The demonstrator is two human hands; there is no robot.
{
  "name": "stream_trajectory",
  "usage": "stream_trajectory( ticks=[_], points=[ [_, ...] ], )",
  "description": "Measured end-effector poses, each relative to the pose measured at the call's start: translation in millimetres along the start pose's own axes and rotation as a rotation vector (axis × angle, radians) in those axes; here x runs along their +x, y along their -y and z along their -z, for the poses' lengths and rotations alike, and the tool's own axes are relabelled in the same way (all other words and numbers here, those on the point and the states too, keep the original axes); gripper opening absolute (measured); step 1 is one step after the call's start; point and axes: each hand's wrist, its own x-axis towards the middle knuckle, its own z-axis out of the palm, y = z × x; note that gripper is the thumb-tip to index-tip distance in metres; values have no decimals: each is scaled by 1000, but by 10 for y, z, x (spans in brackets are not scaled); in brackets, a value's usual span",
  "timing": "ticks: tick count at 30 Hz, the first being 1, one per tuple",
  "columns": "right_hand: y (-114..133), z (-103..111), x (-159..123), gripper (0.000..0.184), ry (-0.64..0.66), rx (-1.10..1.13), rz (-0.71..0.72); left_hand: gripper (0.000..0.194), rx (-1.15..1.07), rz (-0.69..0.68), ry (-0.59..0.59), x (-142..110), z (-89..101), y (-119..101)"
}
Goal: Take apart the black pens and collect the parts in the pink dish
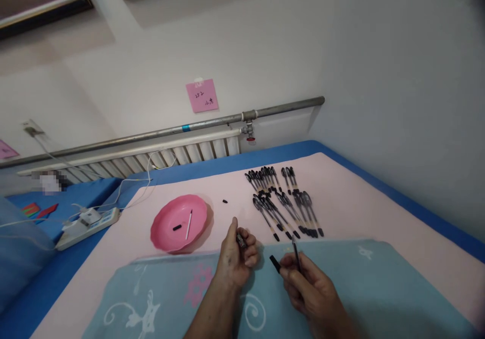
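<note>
My left hand is palm up with its fingers curled around a short dark cylindrical piece; its other end is hidden in the palm. Close beside it, my right hand pinches a black pen cap, and a slim pen stands up between its fingers with the tip pointing away from me. Just beyond lie several black capped pens, sorted into two rough rows on the pink cloth. A pink bowl to the left contains a white stick with a dark tip and a black cap.
One small black piece lies on the pink cloth. A blue-green patterned cloth covers the near side. At far left is a power strip with cables. A radiator and pipe run along the wall.
</note>
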Motion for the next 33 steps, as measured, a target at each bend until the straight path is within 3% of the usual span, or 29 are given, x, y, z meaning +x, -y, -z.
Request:
stream_trajectory(
  ticks=[8,19,28,33],
  points=[
    [-25,95,74,20,71,265,-145,35,107,-29,-16,-40,-17,22],
    [-11,91,69,20,40,258,-111,26,100,3,-12,-53,34,-17],
    [25,131,-49,16,-90,3,-53,25,74,-12,-42,-50,134,-95],
    [57,217,-80,10,-102,-489,143,26,52,17,-43,-41,138,-99]
  ],
)
